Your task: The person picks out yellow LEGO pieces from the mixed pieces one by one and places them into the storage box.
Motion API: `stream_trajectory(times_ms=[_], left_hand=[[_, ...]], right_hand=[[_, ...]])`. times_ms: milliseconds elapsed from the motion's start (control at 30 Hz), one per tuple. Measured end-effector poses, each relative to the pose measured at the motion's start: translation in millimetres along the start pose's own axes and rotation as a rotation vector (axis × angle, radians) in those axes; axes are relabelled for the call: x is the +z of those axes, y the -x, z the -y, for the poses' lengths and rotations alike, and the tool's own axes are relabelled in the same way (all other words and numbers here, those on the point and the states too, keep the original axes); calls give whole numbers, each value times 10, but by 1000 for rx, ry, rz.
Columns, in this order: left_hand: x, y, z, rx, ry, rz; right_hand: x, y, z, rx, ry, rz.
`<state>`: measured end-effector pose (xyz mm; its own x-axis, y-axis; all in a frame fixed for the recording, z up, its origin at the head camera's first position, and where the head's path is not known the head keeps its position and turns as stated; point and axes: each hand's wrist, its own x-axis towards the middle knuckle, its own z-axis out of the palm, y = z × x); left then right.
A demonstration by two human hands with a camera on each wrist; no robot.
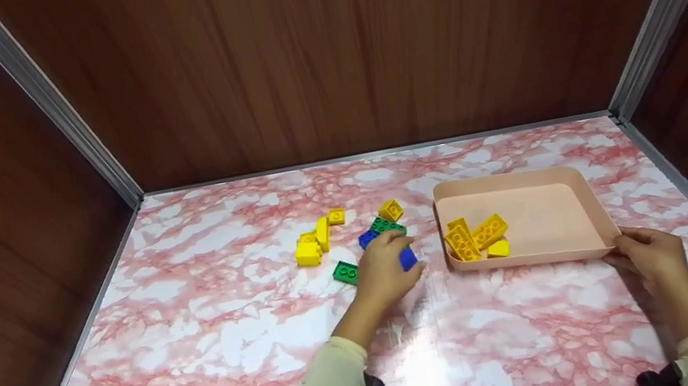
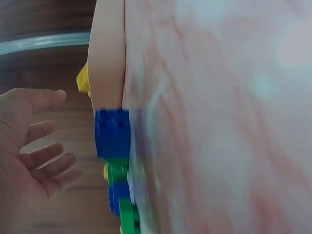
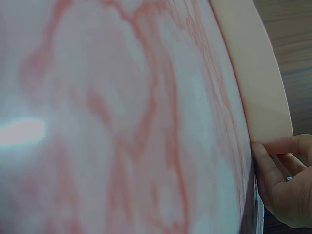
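Note:
My left hand [image 1: 383, 269] hovers over the loose bricks, thumb and fingers spread apart around a blue brick [image 1: 407, 258]. In the left wrist view a gap shows between that hand and the blue brick [image 2: 112, 135]. Close by lie a green brick [image 1: 345, 272], a second green brick [image 1: 386, 226] and another blue brick [image 1: 367, 239], partly hidden by the hand. My right hand [image 1: 653, 253] pinches the near right corner of a peach tray [image 1: 553, 213]; the right wrist view shows the thumb low at the tray's wall [image 3: 263, 97].
Inside the tray's left end lie several yellow bricks [image 1: 491, 231]. A yellow brick [image 1: 391, 211] sits behind the green one, and more yellow bricks [image 1: 309, 253] are grouped to the left. Brown wooden panels [image 1: 318, 49] wall the marbled table [image 1: 238, 353] at the back and sides.

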<state>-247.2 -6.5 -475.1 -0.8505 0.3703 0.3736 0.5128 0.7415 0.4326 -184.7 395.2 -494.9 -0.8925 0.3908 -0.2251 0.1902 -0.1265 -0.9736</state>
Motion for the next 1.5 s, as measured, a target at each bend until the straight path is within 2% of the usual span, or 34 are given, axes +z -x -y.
stream_trajectory(times_ms=[133, 267, 467, 567, 800, 900, 1167, 1500], left_hand=[[-94, 73, 155, -59, 49, -35], [-176, 110, 354, -83, 67, -75], [-309, 151, 610, -174, 32, -83], [-356, 156, 749, -223, 4, -83], [-467, 102, 1082, -315, -66, -125], [-505, 88, 1184, -345, -63, -115], [-490, 76, 1345, -442, 55, -36], [-484, 38, 1377, -423, 18, -41]], right_hand=[[-8, -1, -4, -1, 21, -6], [-23, -2, -3, 15, 68, -20], [-42, 0, -4, 54, 139, -57], [-40, 2, -9, 41, 118, -48], [-36, 7, -10, 21, -2, -16], [-41, 10, 1, 18, -2, -11], [-20, -3, 19, 25, 63, -23], [4, -4, -7, -4, 86, -23]])
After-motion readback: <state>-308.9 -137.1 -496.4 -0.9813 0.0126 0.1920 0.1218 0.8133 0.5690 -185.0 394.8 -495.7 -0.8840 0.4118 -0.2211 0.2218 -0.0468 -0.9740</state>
